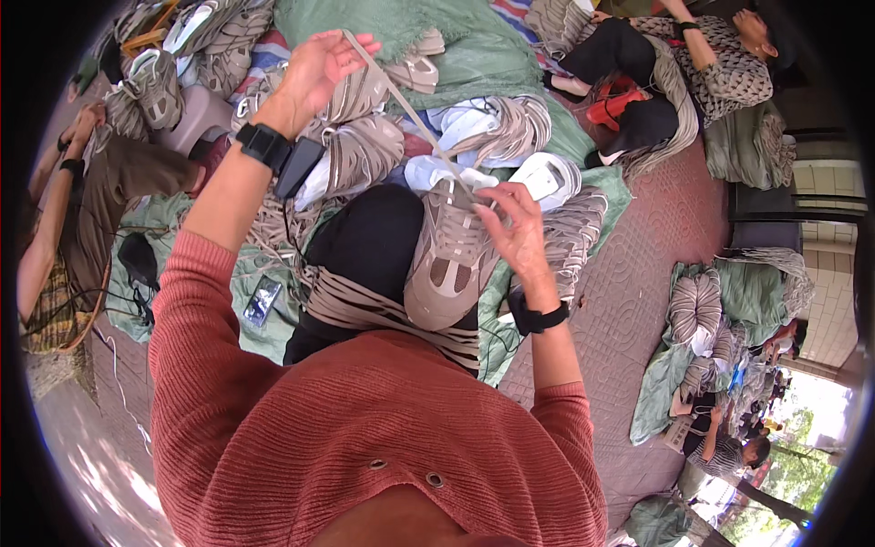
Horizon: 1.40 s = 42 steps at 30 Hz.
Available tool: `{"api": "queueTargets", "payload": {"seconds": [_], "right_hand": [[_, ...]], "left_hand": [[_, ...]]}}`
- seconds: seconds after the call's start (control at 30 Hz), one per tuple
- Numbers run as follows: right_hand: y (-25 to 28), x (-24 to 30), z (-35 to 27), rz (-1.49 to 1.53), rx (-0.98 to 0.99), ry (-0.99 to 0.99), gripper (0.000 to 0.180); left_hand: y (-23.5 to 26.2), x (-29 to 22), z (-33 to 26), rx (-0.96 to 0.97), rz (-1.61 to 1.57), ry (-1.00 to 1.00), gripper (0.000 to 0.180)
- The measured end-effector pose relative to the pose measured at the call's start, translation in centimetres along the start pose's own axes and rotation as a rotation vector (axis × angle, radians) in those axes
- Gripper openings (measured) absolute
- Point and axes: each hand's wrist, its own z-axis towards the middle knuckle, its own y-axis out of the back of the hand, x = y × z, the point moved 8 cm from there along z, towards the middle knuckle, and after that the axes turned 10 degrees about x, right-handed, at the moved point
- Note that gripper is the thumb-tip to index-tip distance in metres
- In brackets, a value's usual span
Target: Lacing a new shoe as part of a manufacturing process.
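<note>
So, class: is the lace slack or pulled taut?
Taut: the lace runs straight from the shoe up to the raised left hand.

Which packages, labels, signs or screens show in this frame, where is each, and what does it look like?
Phone: lies flat on the green cloth by the person's left knee; a small dark rectangle with a glossy screen catching light.
Left wristband device: on the raised left forearm; a black square block on a black strap.
Right wristband: black strap on the right wrist; whether it has a screen cannot be told.
No packages or signs can be made out.

Matt beige mesh-cloth shoe, flat woven lace
</note>
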Motion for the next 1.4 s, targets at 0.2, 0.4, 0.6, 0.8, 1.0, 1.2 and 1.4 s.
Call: {"api": "queueTargets", "payload": {"seconds": [0.2,0.4,0.6,0.8,1.0,1.2,1.4], "right_hand": [[-4.9,2.8,1.4,-0.631,0.03,0.029,0.021],[-6.7,2.1,1.6,-0.571,0.021,0.074,0.012],[-5.4,0.5,0.9,-0.197,-0.091,0.061,0.014],[-6.8,-1.8,-0.3,0.431,0.421,-0.278,0.013],[1.5,-1.7,-3.5,1.337,0.071,-0.272,0.007],[6.0,-7.8,-8.4,1.978,-0.427,-0.022,0.009],[3.5,-14.4,-15.2,1.903,-0.668,-0.303,0.01]], "left_hand": [[-3.6,1.7,-2.8,0.125,-0.18,-0.013,0.017],[0.7,5.2,-5.6,-0.006,-0.214,0.055,0.013],[7.1,9.9,-8.7,-0.211,-0.317,0.275,0.005],[9.9,13.4,-11.7,-0.266,-0.344,0.445,0.009],[11.9,13.2,-13.0,-0.323,-0.031,0.445,0.008],[3.9,11.7,-11.4,0.046,0.751,0.176,0.01],[-3.2,14.0,-10.2,0.314,1.038,0.011,0.011]]}}
